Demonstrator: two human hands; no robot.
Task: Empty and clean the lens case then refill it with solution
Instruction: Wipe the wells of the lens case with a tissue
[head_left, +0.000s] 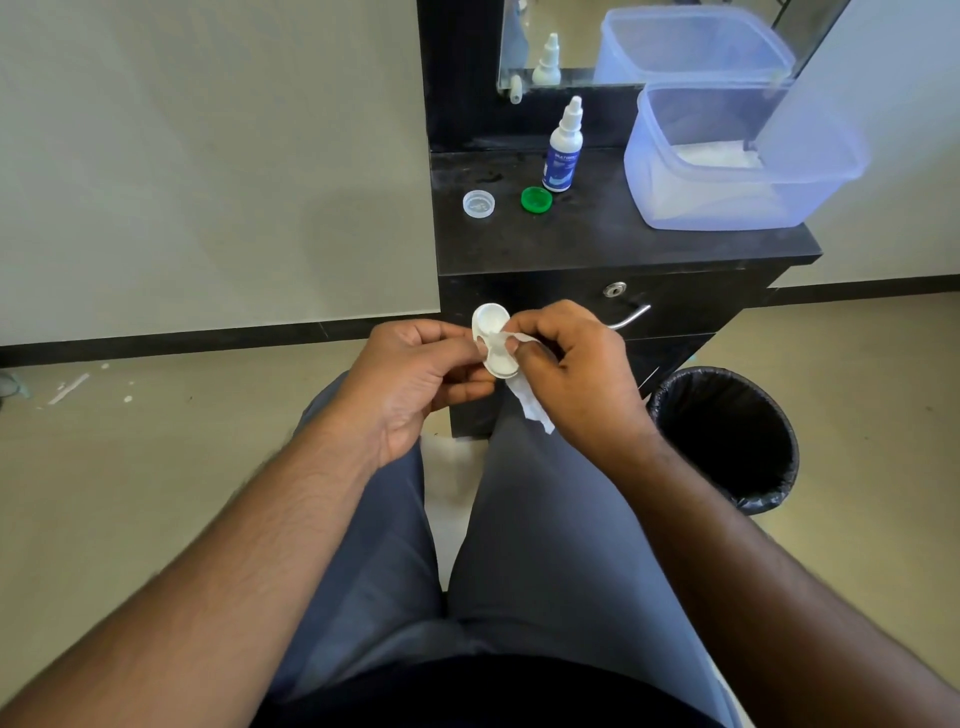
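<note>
I hold a white two-well lens case (490, 319) upright over my lap, both wells uncapped. My left hand (415, 379) pinches its left edge. My right hand (571, 364) presses a white tissue (530, 402) against the lower well, and the tissue's tail hangs below my fingers. On the black counter (597, 234) lie the case's two caps, a clear one (478, 203) and a green one (536, 199). The solution bottle (562, 150), white with a blue label, stands upright just behind the green cap.
A translucent blue tub (727, 156) with white tissues inside stands on the counter's right side, below a mirror. A black-lined waste bin (727, 436) sits on the floor to the right of my knee. A drawer handle (631, 316) juts out just behind my right hand.
</note>
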